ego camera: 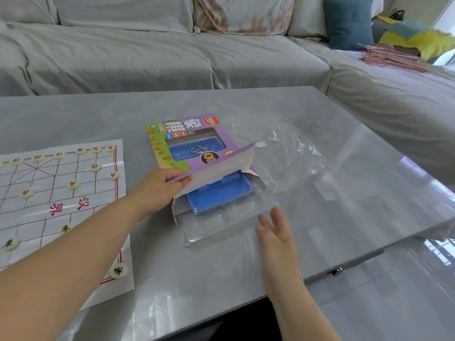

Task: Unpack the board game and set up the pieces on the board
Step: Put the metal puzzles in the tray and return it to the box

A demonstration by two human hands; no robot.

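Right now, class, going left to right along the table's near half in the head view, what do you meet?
The paper xiangqi board with round pieces → left hand gripping the flap of the purple game box → blue plastic case → open right hand.

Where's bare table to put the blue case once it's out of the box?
Bare table lies near the front edge, between the board and the right hand. Another free strip runs beyond the purple box, toward the sofa. Crowded: the board holds pieces; clear wrap lies right of the box; the clear tray fronts it.
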